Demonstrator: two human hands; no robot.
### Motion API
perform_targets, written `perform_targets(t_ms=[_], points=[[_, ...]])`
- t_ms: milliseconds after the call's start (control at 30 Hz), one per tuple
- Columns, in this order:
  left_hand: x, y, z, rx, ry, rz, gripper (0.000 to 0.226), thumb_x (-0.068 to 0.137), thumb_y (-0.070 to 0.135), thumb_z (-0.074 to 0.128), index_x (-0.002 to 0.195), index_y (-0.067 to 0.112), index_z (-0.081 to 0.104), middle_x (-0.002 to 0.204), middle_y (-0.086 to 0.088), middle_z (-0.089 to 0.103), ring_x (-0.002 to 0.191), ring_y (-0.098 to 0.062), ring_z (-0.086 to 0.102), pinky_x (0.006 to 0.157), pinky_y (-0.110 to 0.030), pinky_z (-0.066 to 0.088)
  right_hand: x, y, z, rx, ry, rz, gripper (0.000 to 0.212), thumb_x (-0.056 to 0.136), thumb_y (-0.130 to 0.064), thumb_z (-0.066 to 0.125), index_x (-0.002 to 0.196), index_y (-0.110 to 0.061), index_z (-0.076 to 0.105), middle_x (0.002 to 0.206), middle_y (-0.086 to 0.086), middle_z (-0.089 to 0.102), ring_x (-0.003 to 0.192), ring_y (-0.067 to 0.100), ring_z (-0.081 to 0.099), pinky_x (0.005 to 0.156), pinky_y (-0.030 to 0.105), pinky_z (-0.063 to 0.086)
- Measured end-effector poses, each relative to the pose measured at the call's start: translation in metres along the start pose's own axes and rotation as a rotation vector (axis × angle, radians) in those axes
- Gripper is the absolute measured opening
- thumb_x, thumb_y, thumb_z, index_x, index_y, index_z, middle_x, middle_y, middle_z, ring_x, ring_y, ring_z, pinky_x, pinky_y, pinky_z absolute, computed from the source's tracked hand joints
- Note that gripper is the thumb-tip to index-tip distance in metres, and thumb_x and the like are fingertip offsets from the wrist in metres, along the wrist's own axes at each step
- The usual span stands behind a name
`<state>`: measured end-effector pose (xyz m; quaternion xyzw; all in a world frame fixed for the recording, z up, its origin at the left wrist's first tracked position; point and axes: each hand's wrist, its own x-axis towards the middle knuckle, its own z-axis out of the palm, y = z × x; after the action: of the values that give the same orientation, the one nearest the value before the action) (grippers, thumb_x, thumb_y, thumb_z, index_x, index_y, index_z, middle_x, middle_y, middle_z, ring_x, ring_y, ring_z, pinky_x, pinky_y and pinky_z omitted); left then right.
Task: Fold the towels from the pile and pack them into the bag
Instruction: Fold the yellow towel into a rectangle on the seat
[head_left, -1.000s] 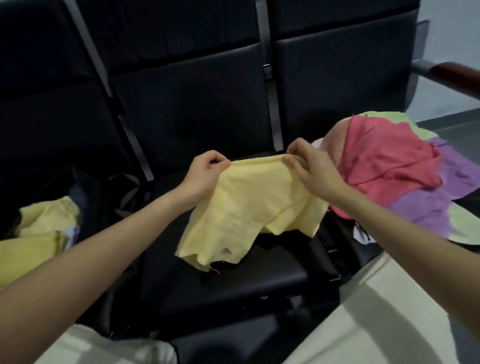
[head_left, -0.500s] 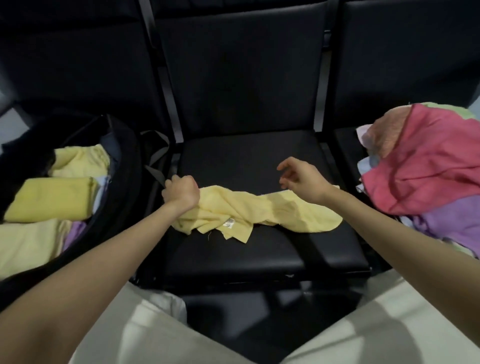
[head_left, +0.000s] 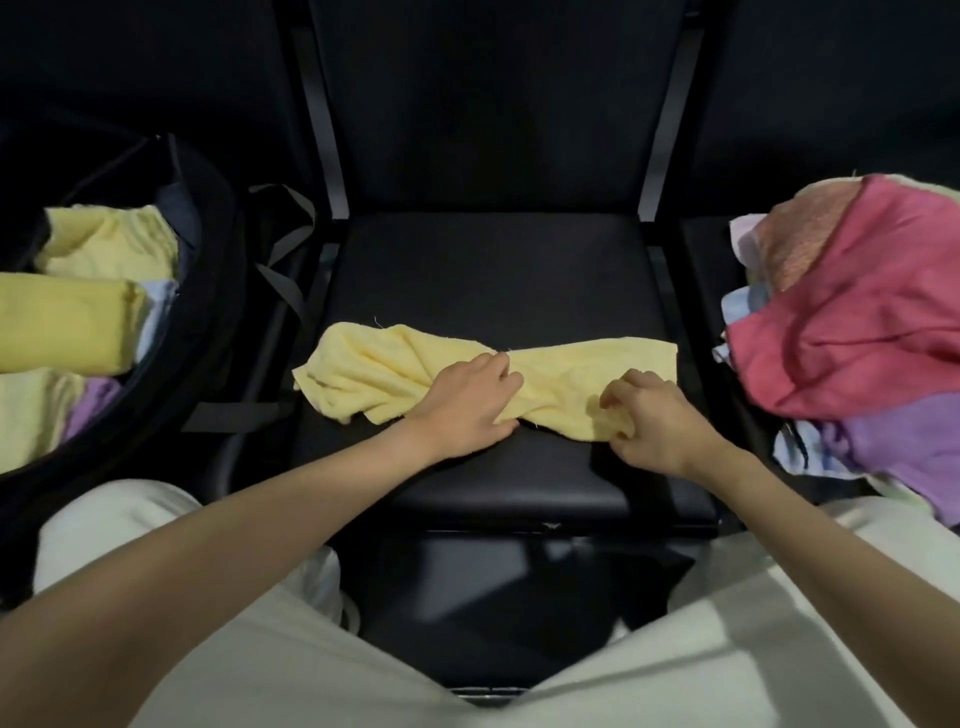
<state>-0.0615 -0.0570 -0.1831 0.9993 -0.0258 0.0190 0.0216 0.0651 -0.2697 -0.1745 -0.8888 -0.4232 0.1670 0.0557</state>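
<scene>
**Yellow towel bunched on the middle seat, both hands on it**

At the far left an open black fabric bag (head_left: 208, 291) sits on a seat, its dark rim curving round the contents. Inside lie folded pale-yellow towels (head_left: 67, 332), with a strip of light-blue cloth at their right edge and a patch of lilac cloth (head_left: 93, 410) below them. Grey webbing straps (head_left: 283, 291) trail from the bag toward the next seat.

The black padded middle seat (head_left: 493, 270) carries a crumpled pale-yellow terry towel (head_left: 374, 364), which lies stretched sideways across the seat and is pinched narrow at its centre. The left hand (head_left: 467, 405) rests on that narrow centre, knuckles up, fingers curled over the cloth and thumb tucked at the near edge, so it grasps a fold of the towel. Just beside it, the right hand (head_left: 654, 421) sits at the towel's near right edge with fingers bent, the fingertips nipping the fabric. The two hands are near each other but not touching.

At the far right, on the neighbouring seat, a loose pile of unfolded towels (head_left: 857, 322) is heaped: a rose-red one on top, a peach one behind it, lilac below, light-blue edges poking out on the left side.

The person's cream trousers (head_left: 519, 691) fill the bottom of the view.
</scene>
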Motion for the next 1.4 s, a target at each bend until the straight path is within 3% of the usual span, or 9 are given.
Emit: perform_targets(t_ms=[100,200,333,433,533,733,967,1200,1400], points=[[0.006,0.005,-0.004,-0.116,0.033,-0.081,0.020,0.096,0.023,0.043,0.103,0.010,0.056,0.100,-0.004,0.051,0.090,-0.021,0.054,0.067,-0.033,0.043,-0.004,0.008,0.009,-0.022,-0.006,0.013,0.038,0.075,-0.022,0.066,0.112,-0.013,0.059,0.115,0.005,0.049,0.108,0.027,0.047,0.092,0.034,0.039],[0.014,0.007,-0.022,-0.342,0.228,-0.264,0.020,0.095,0.019,0.046,0.099,0.010,0.063,0.094,-0.002,0.060,0.083,-0.022,0.060,0.071,-0.040,0.051,-0.006,0.014,0.011,-0.054,0.061,0.001,0.025,0.083,-0.022,0.066,0.102,-0.007,0.060,0.111,0.009,0.051,0.105,0.031,0.048,0.089,0.037,0.038],[0.028,0.010,-0.075,-0.577,0.539,-0.449,0.017,0.095,0.015,0.051,0.097,0.013,0.067,0.082,0.005,0.065,0.071,-0.006,0.059,0.064,-0.020,0.048,-0.006,0.020,0.008,0.054,0.226,-0.021,0.014,0.085,-0.009,0.063,0.074,-0.008,0.053,0.091,0.014,0.058,0.089,0.038,0.054,0.077,0.041,0.040],[0.037,0.008,-0.108,-0.729,0.651,-0.618,0.016,0.095,0.017,0.050,0.092,0.015,0.066,0.073,0.010,0.060,0.064,-0.002,0.055,0.056,-0.011,0.041,-0.003,0.022,0.005,0.123,0.330,-0.056,0.009,0.085,-0.006,0.063,0.077,-0.003,0.059,0.080,0.012,0.059,0.078,0.037,0.056,0.070,0.041,0.044],[0.045,0.002,-0.130,-0.927,0.715,-0.776,0.019,0.095,0.019,0.051,0.090,0.012,0.068,0.077,0.007,0.062,0.070,-0.002,0.057,0.063,-0.012,0.044,-0.003,0.020,0.002,0.191,0.421,-0.063,0.007,0.087,-0.005,0.060,0.081,-0.006,0.059,0.077,0.009,0.060,0.074,0.035,0.059,0.066,0.040,0.045],[0.055,0.004,-0.169,-1.185,0.695,-0.690,0.020,0.096,0.018,0.054,0.090,0.011,0.071,0.084,0.002,0.066,0.078,-0.007,0.063,0.071,-0.018,0.055,-0.008,0.007,0.005,0.461,0.627,0.124,0.005,0.093,-0.010,0.052,0.091,-0.008,0.057,0.082,0.009,0.064,0.075,0.033,0.061,0.064,0.039,0.047],[0.061,-0.032,-0.160,-1.108,0.742,-0.768,0.020,0.096,0.016,0.053,0.085,0.014,0.069,0.084,0.002,0.065,0.081,-0.010,0.063,0.076,-0.023,0.054,-0.012,-0.020,0.014,0.586,0.644,0.196,0.015,0.092,-0.009,0.053,0.101,-0.013,0.042,0.085,0.007,0.061,0.075,0.033,0.060,0.064,0.040,0.047],[0.044,-0.056,-0.142,-1.098,0.743,-0.871,0.020,0.097,0.019,0.054,0.082,0.020,0.068,0.084,0.003,0.065,0.079,-0.008,0.062,0.074,-0.023,0.054,0.000,-0.057,0.029,0.058,0.231,-0.301,0.009,0.096,-0.016,0.045,0.104,-0.018,0.050,0.094,0.000,0.047,0.079,0.020,0.050,0.062,0.034,0.045],[0.034,-0.060,-0.138,-1.101,0.742,-0.836,0.024,0.096,0.018,0.054,0.077,0.025,0.066,0.081,0.006,0.064,0.078,-0.005,0.061,0.076,-0.022,0.053,0.028,-0.108,0.050,0.354,0.151,0.062,0.020,0.093,-0.022,0.050,0.107,-0.008,0.056,0.106,0.004,0.047,0.095,0.021,0.051,0.073,0.033,0.048]])
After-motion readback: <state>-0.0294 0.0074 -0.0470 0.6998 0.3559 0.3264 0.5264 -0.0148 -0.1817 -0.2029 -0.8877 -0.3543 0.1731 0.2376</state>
